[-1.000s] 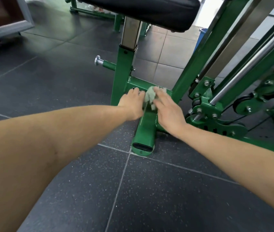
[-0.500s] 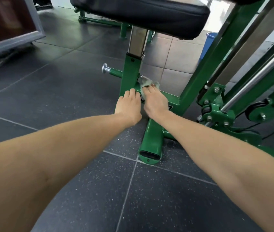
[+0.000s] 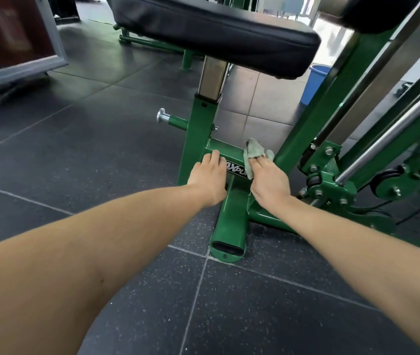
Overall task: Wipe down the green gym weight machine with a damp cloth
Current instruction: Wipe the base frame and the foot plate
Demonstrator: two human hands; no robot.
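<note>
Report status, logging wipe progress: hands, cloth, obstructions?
Right hand pressing pale green cloth on green steel crossbar. Left hand resting beside. Nothing obstructing.

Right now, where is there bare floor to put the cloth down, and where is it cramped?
Bare: the dark floor tiles left of the green seat post, and the tiles in front of the base tube's open end. Cramped: right of the right hand, where the bolted brackets and pulleys crowd together.
</note>
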